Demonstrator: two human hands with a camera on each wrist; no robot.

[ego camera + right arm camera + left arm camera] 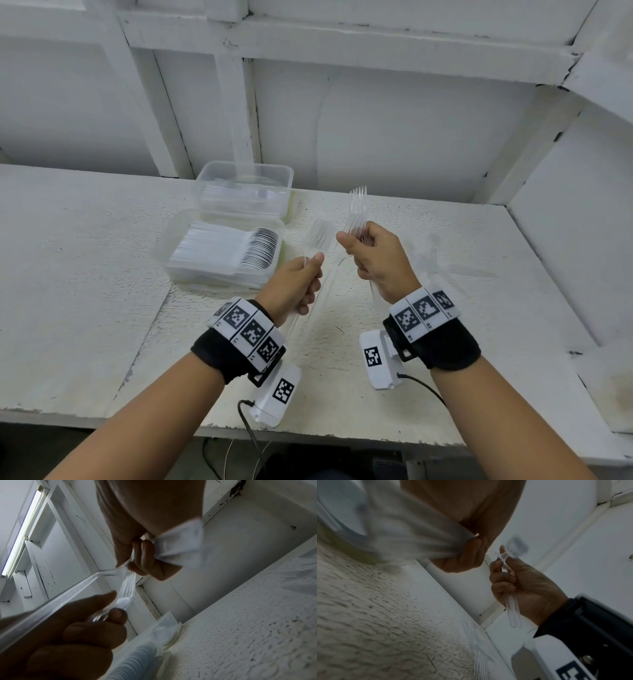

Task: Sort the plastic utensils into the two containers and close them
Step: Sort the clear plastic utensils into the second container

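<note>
My left hand [312, 274] grips a small bunch of clear plastic forks [320, 234] by their handles, tines pointing up and away. My right hand [356, 245] grips another bunch of clear forks [358, 202], held a little higher and close beside the left bunch. Both hands hover above the white table [85, 274]. To the left stand two clear containers: the near container [171, 240] holds a packed row of spoons [260, 248], and the far container [284, 178] holds some clear utensils. In the right wrist view the left hand's forks [127, 586] point upward.
Several loose clear forks [445, 269] lie on the table right of my right hand, and the left wrist view shows the loose forks [480, 654] too. A white wall with beams [236, 102] backs the table, and a side panel [565, 257] closes it on the right.
</note>
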